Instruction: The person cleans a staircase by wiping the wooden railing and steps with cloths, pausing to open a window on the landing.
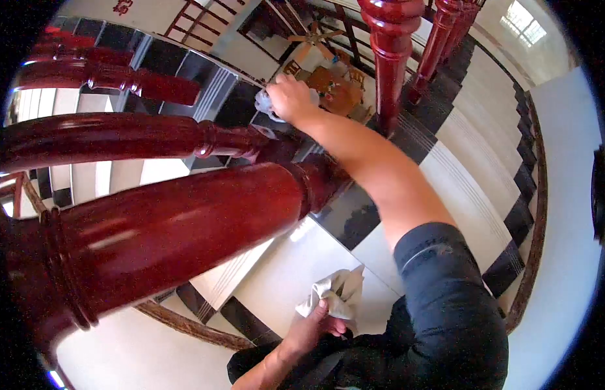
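Observation:
My right hand point(290, 97) reaches far forward past the dark red wooden balusters, its fingers closed on a pale bluish-white cloth point(268, 104). The cloth lies against the black stair edge, close to the foot of a baluster point(101, 138); whether it touches the wood I cannot tell. Low in the view, near my body, my left hand point(315, 326) grips a crumpled cream cloth point(335, 292) between thumb and fingers. A thick glossy newel post point(179, 224) slants across the left, between both hands.
White steps point(475, 156) with black edging curve down along the right wall point(569, 136). More red balusters point(388, 71) stand at the top. Beyond the stair edge, a floor below shows a wooden table point(335, 88) and a ceiling fan point(313, 40).

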The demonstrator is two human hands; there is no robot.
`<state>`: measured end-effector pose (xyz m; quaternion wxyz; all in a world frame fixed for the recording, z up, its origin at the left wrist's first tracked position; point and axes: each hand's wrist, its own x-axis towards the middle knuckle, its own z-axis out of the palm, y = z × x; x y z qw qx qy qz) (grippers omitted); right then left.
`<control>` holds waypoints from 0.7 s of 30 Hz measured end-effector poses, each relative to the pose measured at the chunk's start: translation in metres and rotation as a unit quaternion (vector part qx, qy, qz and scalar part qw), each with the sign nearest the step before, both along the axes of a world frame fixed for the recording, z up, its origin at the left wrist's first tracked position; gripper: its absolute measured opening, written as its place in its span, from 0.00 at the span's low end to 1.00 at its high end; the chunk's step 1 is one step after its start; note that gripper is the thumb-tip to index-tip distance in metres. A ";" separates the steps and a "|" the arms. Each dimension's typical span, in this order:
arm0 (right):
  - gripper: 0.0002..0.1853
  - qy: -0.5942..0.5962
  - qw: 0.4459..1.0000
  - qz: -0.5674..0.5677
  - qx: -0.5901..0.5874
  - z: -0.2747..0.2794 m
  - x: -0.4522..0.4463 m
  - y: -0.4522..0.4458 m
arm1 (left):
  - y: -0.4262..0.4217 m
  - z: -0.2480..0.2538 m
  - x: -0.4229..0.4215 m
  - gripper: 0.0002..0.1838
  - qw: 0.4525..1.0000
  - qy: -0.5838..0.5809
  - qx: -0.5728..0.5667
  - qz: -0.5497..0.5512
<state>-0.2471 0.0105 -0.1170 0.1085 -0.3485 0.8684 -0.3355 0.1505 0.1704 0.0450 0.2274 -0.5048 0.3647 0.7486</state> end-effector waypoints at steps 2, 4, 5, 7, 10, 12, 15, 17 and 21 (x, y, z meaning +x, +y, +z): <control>0.15 0.124 0.987 0.093 -0.031 -0.022 0.000 0.032 | 0.003 0.000 0.002 0.25 1.000 0.021 0.003 -0.009; 0.15 0.094 0.990 0.101 0.003 -0.023 0.019 0.095 | 0.007 0.001 0.007 0.25 0.999 0.048 -0.025 -0.008; 0.15 0.098 0.988 0.116 -0.004 -0.028 0.024 0.125 | 0.007 0.000 0.011 0.24 0.999 0.034 -0.028 0.001; 0.14 0.025 0.993 0.068 0.094 -0.018 0.033 0.167 | 0.005 -0.008 0.022 0.26 0.999 0.039 -0.028 -0.001; 0.14 0.030 0.986 0.094 0.135 0.034 0.030 0.211 | -0.002 -0.005 0.022 0.29 0.998 0.041 -0.040 -0.020; 0.16 0.035 0.995 0.080 0.056 0.032 0.025 0.214 | -0.002 -0.007 0.026 0.29 0.997 0.058 -0.045 -0.005; 0.19 0.044 0.993 0.105 0.019 -0.002 0.033 0.185 | -0.001 -0.013 0.033 0.30 0.998 0.043 -0.048 0.008; 0.20 0.056 0.996 0.067 -0.021 -0.016 0.034 0.143 | -0.003 -0.013 0.025 0.30 0.998 0.033 -0.051 0.020; 0.22 0.072 0.994 0.059 -0.055 -0.021 0.010 0.087 | 0.004 -0.004 0.000 0.30 0.998 0.032 -0.056 0.002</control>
